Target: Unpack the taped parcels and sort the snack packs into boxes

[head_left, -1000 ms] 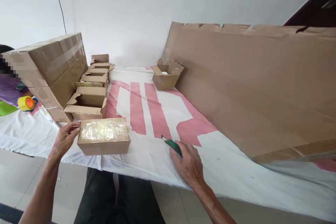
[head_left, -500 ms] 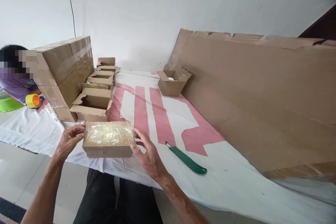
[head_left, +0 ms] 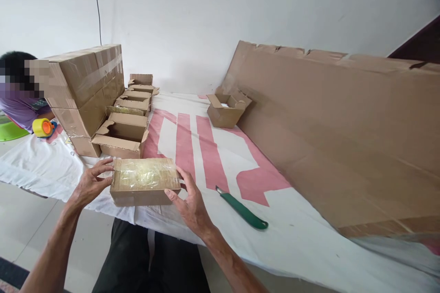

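A small closed cardboard box (head_left: 145,182), its top covered in shiny clear tape, sits at the front edge of the cloth-covered table. My left hand (head_left: 90,186) grips its left end, fingers at the upper edge and thumb lower down. My right hand (head_left: 191,201) holds the right end, the thumb on the front face and the fingers at the far side. To the right of that hand a green-handled utility knife (head_left: 243,211) lies on the cloth with its blade end pointing away from me.
Taped boxes (head_left: 82,83) are stacked at the left, beside a row of open boxes (head_left: 122,133). Another open box (head_left: 225,112) stands farther back. A large cardboard sheet (head_left: 330,137) leans at the right. A yellow tape roll (head_left: 41,127) lies near a person (head_left: 20,105) at far left.
My right hand has let go of the utility knife, leaving it on the cloth, and moved left to take the box's right end. My left hand has stayed at the left end.
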